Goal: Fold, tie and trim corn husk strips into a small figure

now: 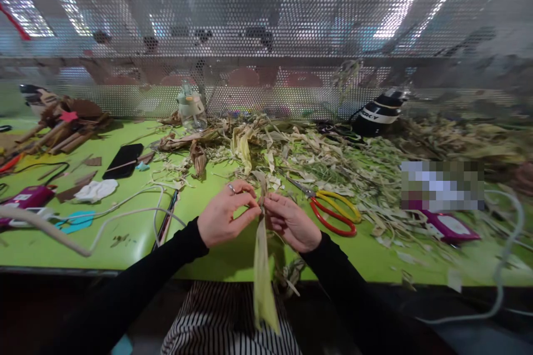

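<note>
Over the front edge of the green table, my two hands meet at a long strip of dried corn husk [264, 277]. My right hand [293, 224] pinches its upper part between thumb and fingers. From the other side my left hand [228, 213], with a ring on one finger, closes thumb and fingertips at the same spot. The pale yellow-green lower end hangs down over my striped clothing. To the right of my right hand lie scissors [310, 193] with one red and one yellow handle. Loose husk scraps [320, 152] spread behind my hands.
A perforated metal partition [266, 28] borders the back. A clear bottle [191, 108] and a tilted black bottle [377, 116] stand before it. At left are a black phone [119, 162], crumpled tissue [96, 191] and white cables [125, 212]. A purple device [453, 227] lies at right.
</note>
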Demonstrator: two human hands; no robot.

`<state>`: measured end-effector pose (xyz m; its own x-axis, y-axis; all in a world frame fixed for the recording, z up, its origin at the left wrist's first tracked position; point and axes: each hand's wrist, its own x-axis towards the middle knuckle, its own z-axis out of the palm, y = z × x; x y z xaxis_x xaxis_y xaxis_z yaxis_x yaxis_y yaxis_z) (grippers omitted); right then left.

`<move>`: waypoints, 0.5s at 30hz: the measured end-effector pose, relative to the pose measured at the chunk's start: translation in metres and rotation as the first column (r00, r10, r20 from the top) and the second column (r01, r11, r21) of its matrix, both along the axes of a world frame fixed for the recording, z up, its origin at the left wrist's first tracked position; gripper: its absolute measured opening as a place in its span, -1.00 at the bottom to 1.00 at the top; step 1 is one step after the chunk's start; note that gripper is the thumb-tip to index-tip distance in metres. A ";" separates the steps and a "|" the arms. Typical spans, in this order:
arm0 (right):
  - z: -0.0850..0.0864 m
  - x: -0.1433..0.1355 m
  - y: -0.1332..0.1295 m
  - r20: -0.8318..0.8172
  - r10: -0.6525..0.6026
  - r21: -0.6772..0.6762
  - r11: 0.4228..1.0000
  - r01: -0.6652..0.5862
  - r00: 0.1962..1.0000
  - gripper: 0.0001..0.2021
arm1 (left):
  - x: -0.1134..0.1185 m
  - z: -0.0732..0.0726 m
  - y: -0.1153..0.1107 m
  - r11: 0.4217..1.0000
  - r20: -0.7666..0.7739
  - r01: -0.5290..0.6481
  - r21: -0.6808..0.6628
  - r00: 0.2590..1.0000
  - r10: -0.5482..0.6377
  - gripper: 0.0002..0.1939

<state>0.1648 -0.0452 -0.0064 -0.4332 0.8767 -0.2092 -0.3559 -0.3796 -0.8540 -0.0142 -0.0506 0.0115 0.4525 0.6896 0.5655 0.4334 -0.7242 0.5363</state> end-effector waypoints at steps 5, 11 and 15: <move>-0.001 -0.003 -0.001 0.022 0.054 -0.012 0.998 -0.054 0.998 -0.77 | 0.006 -0.002 0.004 0.950 0.209 0.205 -0.235 0.965 -0.156 -0.80; 0.001 -0.004 0.002 0.045 0.027 0.014 1.000 -0.028 0.999 -0.79 | 0.012 -0.002 0.016 0.667 0.492 0.365 -0.649 0.871 0.002 -0.64; 0.005 0.002 0.008 0.060 0.066 0.002 0.998 -0.066 0.996 -0.81 | 0.013 -0.003 0.026 0.638 0.534 0.396 -0.660 0.845 0.028 -0.60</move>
<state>0.1664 -0.0373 -0.0018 -0.4766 0.8476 -0.2334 -0.2783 -0.3973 -0.8745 -0.0008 -0.0242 0.0084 0.4522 0.8879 0.0850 -0.1132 -0.0374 0.9929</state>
